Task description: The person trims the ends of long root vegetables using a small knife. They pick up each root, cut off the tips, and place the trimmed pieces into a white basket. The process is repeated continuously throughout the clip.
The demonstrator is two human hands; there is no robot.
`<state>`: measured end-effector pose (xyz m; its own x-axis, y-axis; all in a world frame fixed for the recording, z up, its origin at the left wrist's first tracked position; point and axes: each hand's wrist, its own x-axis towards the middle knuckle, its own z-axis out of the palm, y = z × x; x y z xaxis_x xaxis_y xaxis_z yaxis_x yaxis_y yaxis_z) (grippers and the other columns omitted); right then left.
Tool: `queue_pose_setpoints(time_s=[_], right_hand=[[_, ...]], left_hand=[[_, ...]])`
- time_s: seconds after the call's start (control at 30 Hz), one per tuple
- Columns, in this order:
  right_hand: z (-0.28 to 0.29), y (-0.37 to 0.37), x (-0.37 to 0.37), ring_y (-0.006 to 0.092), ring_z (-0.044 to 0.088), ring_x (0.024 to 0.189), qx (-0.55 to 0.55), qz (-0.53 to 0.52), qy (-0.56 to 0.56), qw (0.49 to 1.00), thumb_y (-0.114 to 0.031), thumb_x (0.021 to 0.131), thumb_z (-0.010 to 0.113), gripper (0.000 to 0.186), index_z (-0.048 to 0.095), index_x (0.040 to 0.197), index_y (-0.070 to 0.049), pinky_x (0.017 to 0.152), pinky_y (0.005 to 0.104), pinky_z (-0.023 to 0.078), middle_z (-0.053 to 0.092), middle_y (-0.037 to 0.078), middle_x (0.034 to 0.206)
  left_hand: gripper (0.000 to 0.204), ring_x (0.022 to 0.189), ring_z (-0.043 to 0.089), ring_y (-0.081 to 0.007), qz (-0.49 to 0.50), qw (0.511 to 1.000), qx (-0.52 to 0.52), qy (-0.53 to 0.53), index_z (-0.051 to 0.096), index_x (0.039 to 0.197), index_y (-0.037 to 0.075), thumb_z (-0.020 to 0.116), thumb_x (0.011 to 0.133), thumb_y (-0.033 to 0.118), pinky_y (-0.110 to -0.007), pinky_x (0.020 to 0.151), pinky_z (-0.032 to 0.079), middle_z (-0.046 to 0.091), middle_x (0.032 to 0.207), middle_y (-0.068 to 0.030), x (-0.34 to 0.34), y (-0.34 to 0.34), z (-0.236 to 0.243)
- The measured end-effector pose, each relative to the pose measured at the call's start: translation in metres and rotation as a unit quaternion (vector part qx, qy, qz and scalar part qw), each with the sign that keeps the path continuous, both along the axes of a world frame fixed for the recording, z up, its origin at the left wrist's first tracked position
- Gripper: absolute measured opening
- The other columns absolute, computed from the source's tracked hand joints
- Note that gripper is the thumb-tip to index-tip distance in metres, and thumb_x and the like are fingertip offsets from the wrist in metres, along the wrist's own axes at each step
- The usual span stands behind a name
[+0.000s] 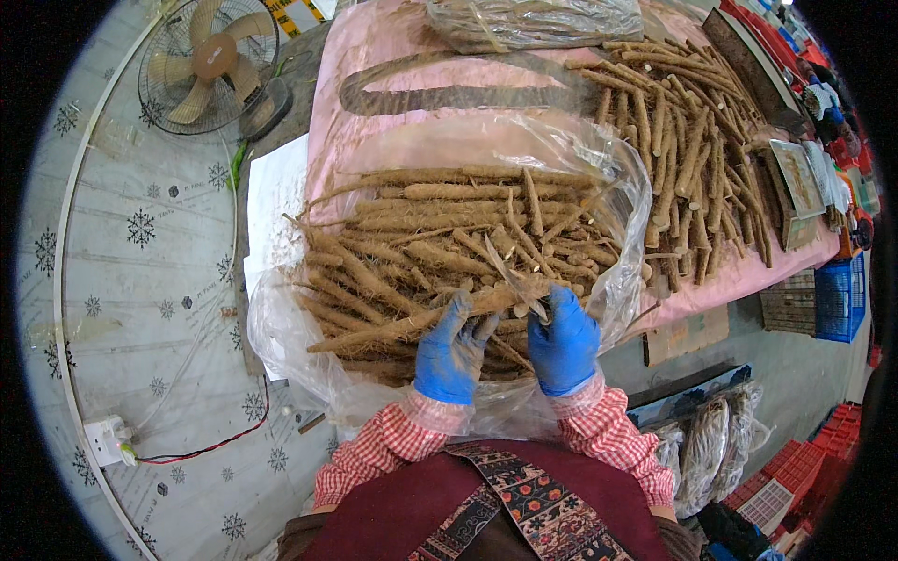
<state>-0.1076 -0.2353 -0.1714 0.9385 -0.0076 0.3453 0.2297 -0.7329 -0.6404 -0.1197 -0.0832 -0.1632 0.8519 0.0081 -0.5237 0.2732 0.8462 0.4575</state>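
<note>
My left hand [449,351], in a dirty blue glove, grips a long, brown, hairy root [374,337] that lies slanted over the pile. My right hand [566,341], also gloved in blue, is closed on a knife [513,280], whose blade points up and left across the root's right end. Beneath both hands, many similar roots [440,192] fill an open clear plastic bag [622,206].
Loose roots [692,159] are heaped on the pink table cover [327,112] at right, with a wrapped bundle [533,23] behind. A fan [213,54] is at upper left, a socket [108,439] on the left wall, blue crates [837,299] and red crates [795,453] at right.
</note>
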Motion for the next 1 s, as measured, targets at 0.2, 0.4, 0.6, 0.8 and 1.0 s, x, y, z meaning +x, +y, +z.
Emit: queue_pose_setpoints(time_s=[0.2,0.4,0.6,0.8,1.0], right_hand=[[0.008,-0.001,-0.003,0.0325,0.063,0.079,-0.024,0.022,0.017,0.999,-0.004,0.07,0.069,0.048,0.054,0.115,-0.004,0.064,0.0402,0.05,0.061,0.013,0.091],[0.016,0.007,0.002,0.0378,0.063,0.078,-0.035,-0.029,0.034,0.998,0.001,0.075,0.063,0.029,0.058,0.104,-0.006,0.064,0.0406,0.05,0.062,0.017,0.089],[-0.043,-0.037,-0.024,0.0365,0.065,0.078,0.039,-0.104,0.182,0.977,-0.011,0.087,0.061,0.021,0.059,0.108,-0.008,0.066,0.0398,0.051,0.065,0.021,0.087],[0.003,-0.015,-0.014,0.0137,0.06,0.075,0.412,-0.023,0.21,0.886,-0.009,0.09,0.061,0.026,0.06,0.115,-0.002,0.065,0.0277,0.049,0.067,0.006,0.09],[0.01,-0.02,0.004,0.0063,0.048,0.051,0.548,-0.088,0.315,0.77,-0.021,0.092,0.059,0.024,0.065,0.106,-0.003,0.045,0.0196,0.034,0.057,0.0,0.069]], left_hand=[[0.023,0.107,0.059,-0.02,0.028,0.999,0.003,0.024,0.058,0.115,0.007,0.058,0.094,0.017,-0.031,0.088,0.054,0.061,0.115,-0.0048,0.002,-0.003,0.002],[0.022,0.1,0.063,-0.0206,0.052,0.997,-0.014,0.054,0.058,0.114,0.007,0.058,0.094,0.017,-0.028,0.078,0.059,0.063,0.111,-0.0079,0.002,-0.001,0.004],[0.023,0.104,0.062,-0.0215,0.01,0.995,-0.033,-0.094,0.057,0.111,0.006,0.059,0.093,0.02,-0.032,0.081,0.059,0.062,0.112,-0.01,0.002,0.02,0.03],[0.023,0.101,0.061,-0.0191,-0.063,0.99,0.108,-0.059,0.056,0.113,0.004,0.059,0.093,0.015,-0.033,0.085,0.055,0.061,0.111,-0.0072,0.002,0.005,0.013],[0.02,0.107,0.057,-0.0186,-0.106,0.966,0.212,-0.099,0.06,0.108,0.006,0.056,0.095,0.02,-0.031,0.09,0.047,0.06,0.112,-0.0062,0.011,0.022,0.001]])
